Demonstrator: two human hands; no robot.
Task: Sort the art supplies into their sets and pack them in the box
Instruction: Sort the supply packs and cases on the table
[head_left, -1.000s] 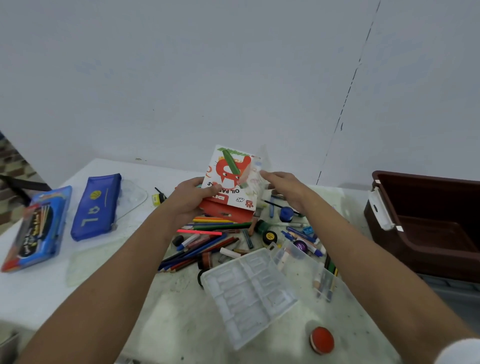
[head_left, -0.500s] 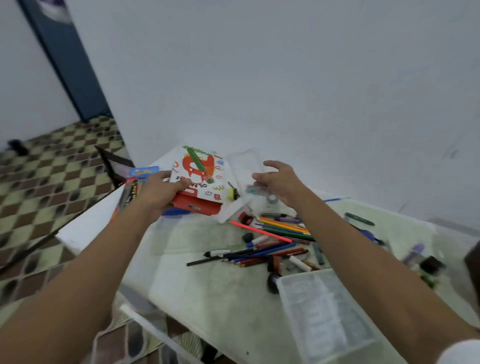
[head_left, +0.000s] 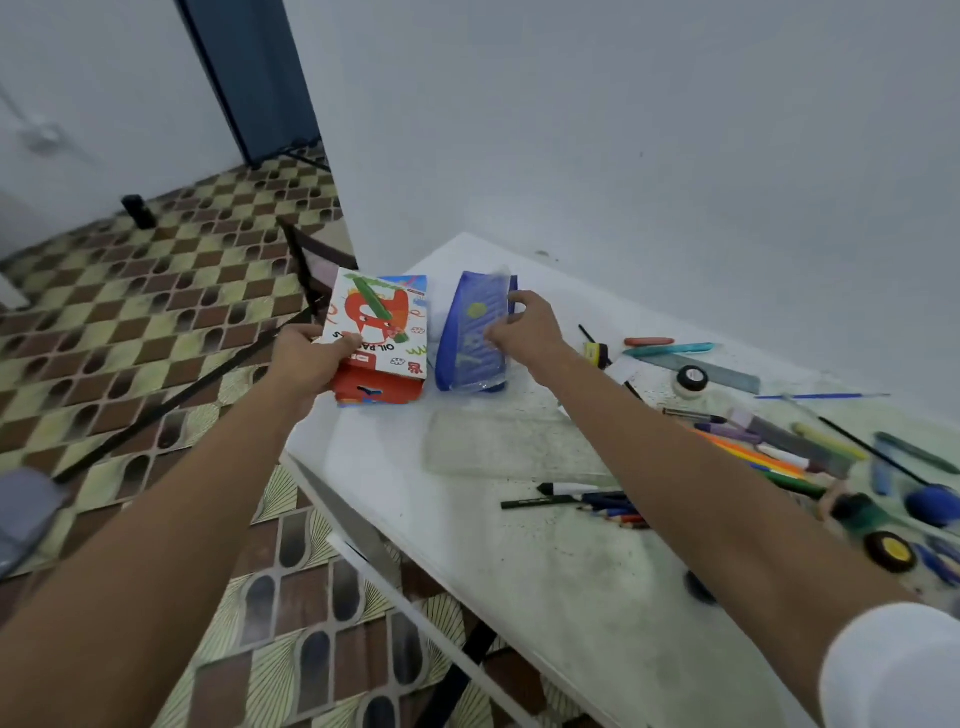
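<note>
The left hand (head_left: 306, 358) is closed around the lower left edge of the oil pastel box (head_left: 382, 338), thumb on the printed white face, fingers underneath. The box is tilted, its red lower part over the near left corner of the desk (head_left: 467, 545); whether it touches the desk cannot be told.

The right hand (head_left: 524, 332) rests on a clear plastic tray (head_left: 475, 332) lying on the blue pencil case (head_left: 452, 358). Its fingers curl over the tray's far right edge and the thumb presses the top face, a partly closed grip. The case lies flat on the desk, just beside the pastel box on its right.

Nearer the camera, a clear plastic sheet (head_left: 514, 447) lies flat on the desk below the case. To the right, beyond the right forearm, loose supplies are scattered: a black marker (head_left: 540, 502), coloured pencils (head_left: 618, 514), an orange pencil (head_left: 743, 452), a blue brush (head_left: 821, 396), a ruler (head_left: 711, 375), a teal pen (head_left: 670, 349) and a small white jar (head_left: 692, 379). The forearm hides part of this pile.

The packing box is out of view. A patterned tile floor (head_left: 156, 312) lies left of the desk.
</note>
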